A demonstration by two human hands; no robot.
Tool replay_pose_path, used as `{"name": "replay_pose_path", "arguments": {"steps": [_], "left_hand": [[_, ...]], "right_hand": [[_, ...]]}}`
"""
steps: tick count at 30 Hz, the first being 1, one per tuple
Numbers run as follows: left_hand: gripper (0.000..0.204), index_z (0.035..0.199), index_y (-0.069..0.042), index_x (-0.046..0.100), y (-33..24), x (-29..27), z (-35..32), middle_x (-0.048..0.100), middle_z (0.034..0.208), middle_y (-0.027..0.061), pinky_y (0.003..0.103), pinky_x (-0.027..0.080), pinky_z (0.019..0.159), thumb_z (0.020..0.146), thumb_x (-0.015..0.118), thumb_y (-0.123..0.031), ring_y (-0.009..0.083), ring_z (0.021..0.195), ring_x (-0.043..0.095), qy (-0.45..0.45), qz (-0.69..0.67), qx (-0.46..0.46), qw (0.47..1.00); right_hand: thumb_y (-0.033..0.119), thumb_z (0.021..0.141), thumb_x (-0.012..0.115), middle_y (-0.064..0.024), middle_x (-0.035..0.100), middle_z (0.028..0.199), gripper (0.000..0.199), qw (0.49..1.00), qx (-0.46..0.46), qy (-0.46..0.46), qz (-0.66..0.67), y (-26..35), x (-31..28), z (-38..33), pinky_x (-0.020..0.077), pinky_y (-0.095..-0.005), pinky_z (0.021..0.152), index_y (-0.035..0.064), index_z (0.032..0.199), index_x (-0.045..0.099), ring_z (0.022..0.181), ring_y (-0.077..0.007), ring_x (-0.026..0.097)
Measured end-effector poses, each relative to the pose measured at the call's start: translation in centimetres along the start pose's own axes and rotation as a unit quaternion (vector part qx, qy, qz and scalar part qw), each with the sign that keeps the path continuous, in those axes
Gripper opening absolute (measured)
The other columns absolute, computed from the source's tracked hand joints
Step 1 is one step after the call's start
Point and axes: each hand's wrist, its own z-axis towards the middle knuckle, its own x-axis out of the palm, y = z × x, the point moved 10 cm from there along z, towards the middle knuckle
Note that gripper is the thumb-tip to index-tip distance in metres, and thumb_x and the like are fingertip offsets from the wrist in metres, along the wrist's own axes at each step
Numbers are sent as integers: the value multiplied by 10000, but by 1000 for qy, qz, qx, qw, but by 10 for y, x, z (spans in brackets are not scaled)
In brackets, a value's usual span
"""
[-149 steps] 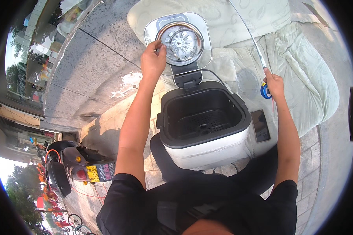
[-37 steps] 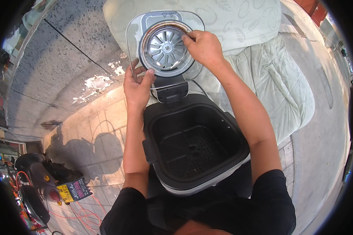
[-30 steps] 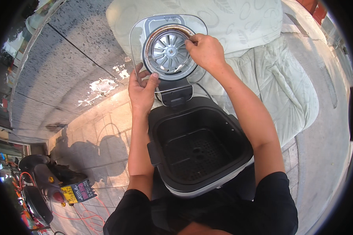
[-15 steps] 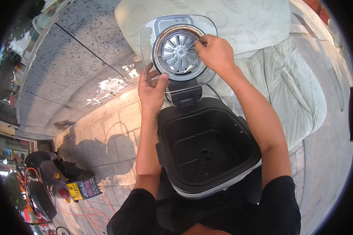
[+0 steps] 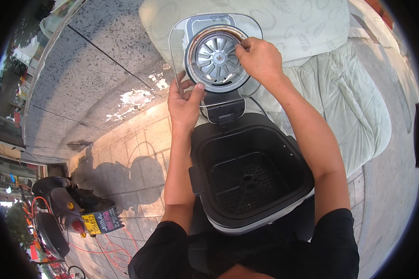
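An air fryer with a square black pot (image 5: 249, 190) stands in front of me, its clear lid (image 5: 180, 35) tipped up and back on the hinge (image 5: 226, 113). Set in the lid is a round metal ring (image 5: 192, 73), browned along its upper inner edge, with a finned silver fan disc (image 5: 214, 65) inside. My left hand (image 5: 185, 103) is closed round the lid's near left edge, thumb on the inner side. At the ring's right side, my right hand (image 5: 261, 58) is closed in a pinch; what lies between its fingertips is hidden. Inside the pot lies a perforated black tray (image 5: 265, 186).
Pale green patterned cushions (image 5: 307, 28) lie behind the lid, with a crumpled green cover (image 5: 344, 102) at right. A parked scooter (image 5: 63, 209) and an orange cable (image 5: 109, 251) are at lower left. A speckled stone slab (image 5: 107, 35) borders the paving.
The whole view has shifted slightly, moving the scene a little right and up. My right fingers stay at the ring's right side; the left hand keeps its hold on the lid.
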Motion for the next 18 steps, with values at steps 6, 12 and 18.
{"name": "replay_pose_path", "arguments": {"steps": [6, 12, 18], "left_hand": [[668, 1492, 52, 418, -1, 0, -1, 642, 1141, 148, 296, 605, 721, 949, 769, -115, 180, 843, 699, 0, 5, 2, 1000], [672, 1500, 54, 411, -4, 1, -2, 640, 1138, 147, 293, 601, 721, 956, 762, -124, 181, 852, 702, 3, 14, 2, 1000], [669, 1499, 55, 412, -5, -2, -2, 642, 1132, 145, 291, 596, 716, 960, 760, -132, 183, 854, 703, 4, 18, 9, 1000]], "right_hand": [[348, 922, 665, -172, 761, 834, 319, 1000, 2, 0, 1, -2, 2, -1, 586, -467, 742, 59, 955, 796, 803, -372, 743], [353, 922, 667, -174, 759, 830, 327, 1000, -12, -13, 2, 0, 2, -1, 587, -472, 734, 53, 946, 793, 790, -372, 742], [370, 926, 665, -186, 750, 806, 344, 999, -12, 4, -38, 3, 2, -5, 590, -479, 712, 48, 899, 782, 764, -380, 739]]}}
